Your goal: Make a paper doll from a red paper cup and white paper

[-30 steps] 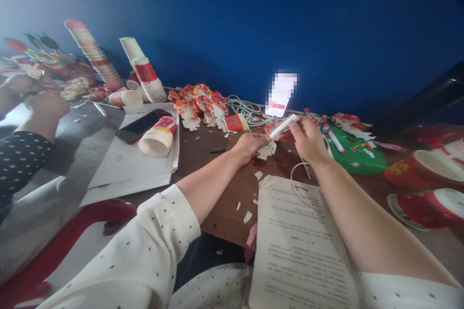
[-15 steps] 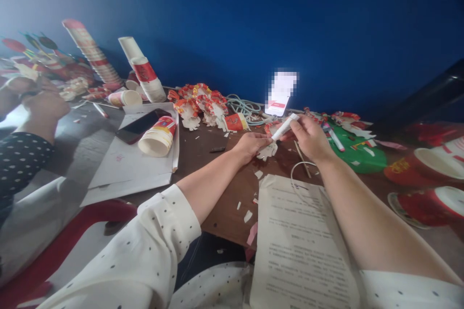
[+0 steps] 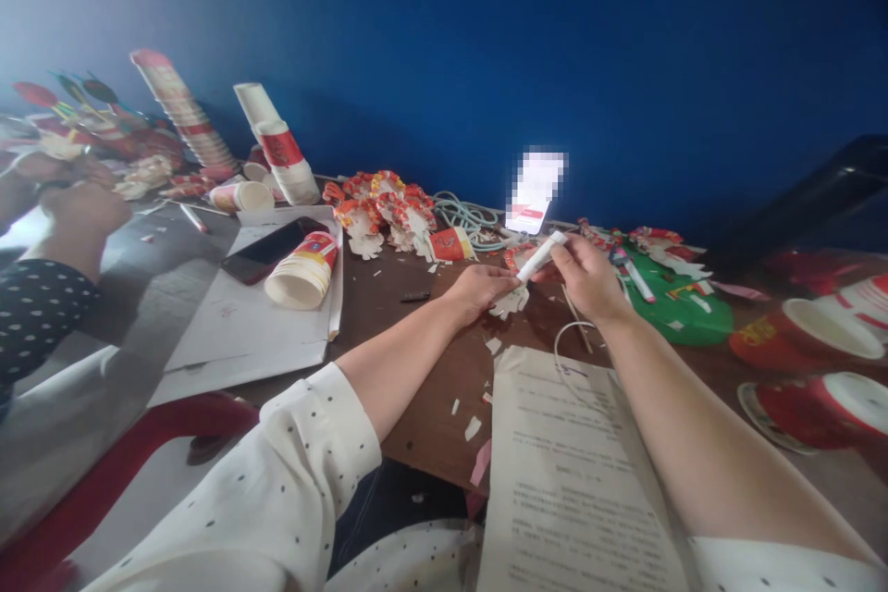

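Observation:
Both my hands hold a narrow white paper piece, rolled or folded, slanting up to the right above the table. My left hand pinches its lower end. My right hand is closed on the upper end, thumb along it; some fingers of that hand are hidden behind. Just below the paper piece, a white paper part with a cut, fringed edge shows by my left fingertips; whether it is joined to the held piece I cannot tell. A lit phone leans on the blue wall behind my hands.
Red-and-white cut paper shapes lie in a heap. Stacked paper cups rest on a white box. A printed sheet overhangs the front edge. Red cups stand right. A co-worker's hands are at far left.
The camera view has tilted slightly, so most things sit a little lower in the picture. My hands keep the same hold on the white paper piece.

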`<state>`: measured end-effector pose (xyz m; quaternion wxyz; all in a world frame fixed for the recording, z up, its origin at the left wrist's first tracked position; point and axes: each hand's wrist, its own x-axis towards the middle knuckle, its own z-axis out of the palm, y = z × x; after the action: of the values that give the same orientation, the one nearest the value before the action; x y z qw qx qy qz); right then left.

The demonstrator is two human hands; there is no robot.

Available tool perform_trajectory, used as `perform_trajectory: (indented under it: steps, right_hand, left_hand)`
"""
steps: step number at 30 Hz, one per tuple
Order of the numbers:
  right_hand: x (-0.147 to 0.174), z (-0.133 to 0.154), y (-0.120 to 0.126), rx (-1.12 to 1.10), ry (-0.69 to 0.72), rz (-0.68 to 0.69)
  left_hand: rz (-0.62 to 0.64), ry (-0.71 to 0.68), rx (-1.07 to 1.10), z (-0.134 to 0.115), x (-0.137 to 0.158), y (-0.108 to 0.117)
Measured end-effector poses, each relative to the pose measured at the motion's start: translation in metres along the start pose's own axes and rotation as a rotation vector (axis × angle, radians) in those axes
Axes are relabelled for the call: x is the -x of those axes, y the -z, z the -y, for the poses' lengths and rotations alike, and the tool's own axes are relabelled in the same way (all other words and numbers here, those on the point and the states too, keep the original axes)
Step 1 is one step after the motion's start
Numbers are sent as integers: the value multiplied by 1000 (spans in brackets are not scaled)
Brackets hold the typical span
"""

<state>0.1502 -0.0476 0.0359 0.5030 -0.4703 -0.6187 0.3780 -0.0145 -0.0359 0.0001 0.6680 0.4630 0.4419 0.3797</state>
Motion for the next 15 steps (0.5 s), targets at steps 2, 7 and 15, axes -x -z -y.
perform_trajectory:
  steps: [2, 7, 15]
  right_hand:
    - [0, -1, 0, -5, 0, 1]
    - [0, -3, 3, 31, 6, 25]
    - [0, -3, 5, 14, -9, 28]
  left_hand:
    - [-5, -17, -2, 0, 0, 0]
    - [-17, -19, -1, 5, -4, 1]
    - [-10, 11, 128, 3, -3, -1]
